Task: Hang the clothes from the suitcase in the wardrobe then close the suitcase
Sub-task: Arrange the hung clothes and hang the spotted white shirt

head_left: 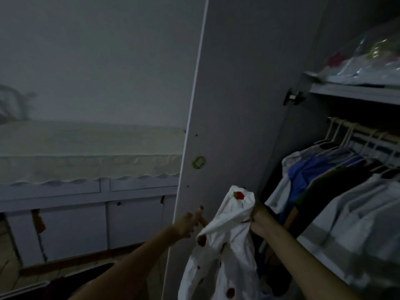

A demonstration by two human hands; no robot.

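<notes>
1. One white garment (225, 241), strawberry print, at six o'clock before the open wardrobe door (238, 105); judged light, soft, limp.
2. Left hand (190, 224) pinches its edge; right hand (258, 215) hidden in cloth, grip unclear.
3. Best held at the shoulders; hanging rail (363, 131) at three o'clock.

We are losing the right hand (256, 215) behind the white strawberry-print garment (225, 239), so its fingers are staying hidden from us. The garment is running off the bottom edge. The hanging clothes (337, 191) are being cut by the right edge, and the bags on the shelf (355, 93) are blurring into glare. We are seeing only dark shapes at the lower left.
</notes>
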